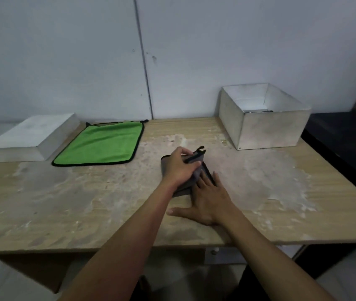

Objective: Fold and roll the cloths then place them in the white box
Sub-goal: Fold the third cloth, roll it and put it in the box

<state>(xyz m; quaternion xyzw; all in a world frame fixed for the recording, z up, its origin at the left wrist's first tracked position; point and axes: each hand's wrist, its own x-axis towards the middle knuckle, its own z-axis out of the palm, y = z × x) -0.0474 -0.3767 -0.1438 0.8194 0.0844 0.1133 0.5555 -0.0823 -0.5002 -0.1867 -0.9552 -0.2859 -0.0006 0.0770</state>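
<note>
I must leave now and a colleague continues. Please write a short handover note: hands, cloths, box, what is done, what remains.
Left hand: gripping the far folded edge of the grey cloth, mid-table.
Right hand: flat, open, pressing the cloth's near part.
Green cloth: spread flat, untouched, far left beside the white lid.
White box: open, far right; something dark lies inside, unclear what.
Left to do: finish rolling the grey cloth, box it, then the green one.

Two cloths on the table: one green cloth lying flat, one grey cloth under the hands. Two hands: left hand, right hand. One open white box; one flat white lid.
</note>
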